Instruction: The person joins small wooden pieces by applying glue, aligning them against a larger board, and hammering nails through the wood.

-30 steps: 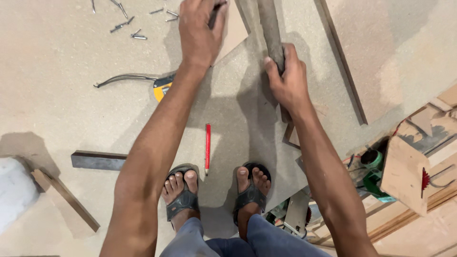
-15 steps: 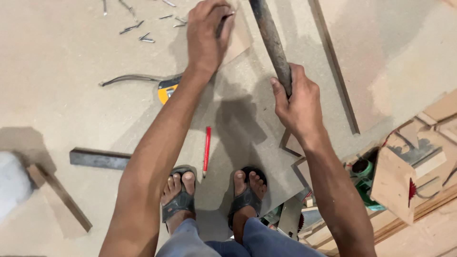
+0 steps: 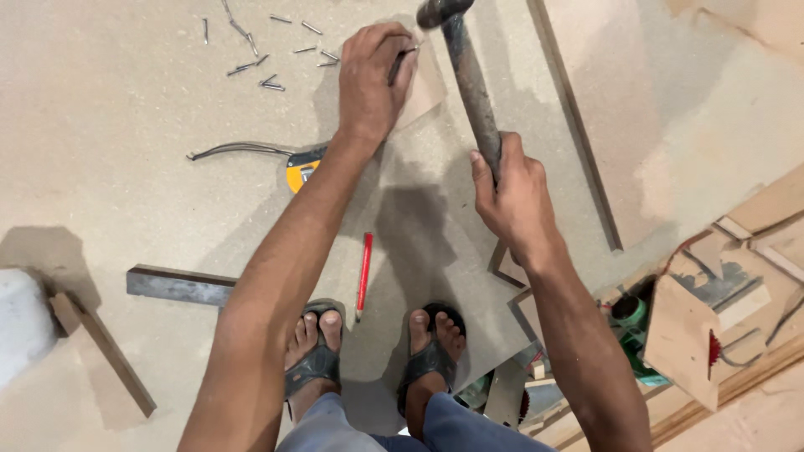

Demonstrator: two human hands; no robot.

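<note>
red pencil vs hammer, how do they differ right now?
The red pencil lies loose on the board, untouched; the hammer is gripped in the right hand and raised. The pencil is thin and bright red; the hammer is thicker, dark, with a heavy head. Both are long and run roughly away from the person.

just one head cam, looking straight down, pretty close over the board (image 3: 435,251) on the floor, sandalled feet at the bottom edge.

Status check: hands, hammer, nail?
Right hand grips hammer, head raised. Left hand pinches nail on board. Loose nails, red pencil nearby.
</note>
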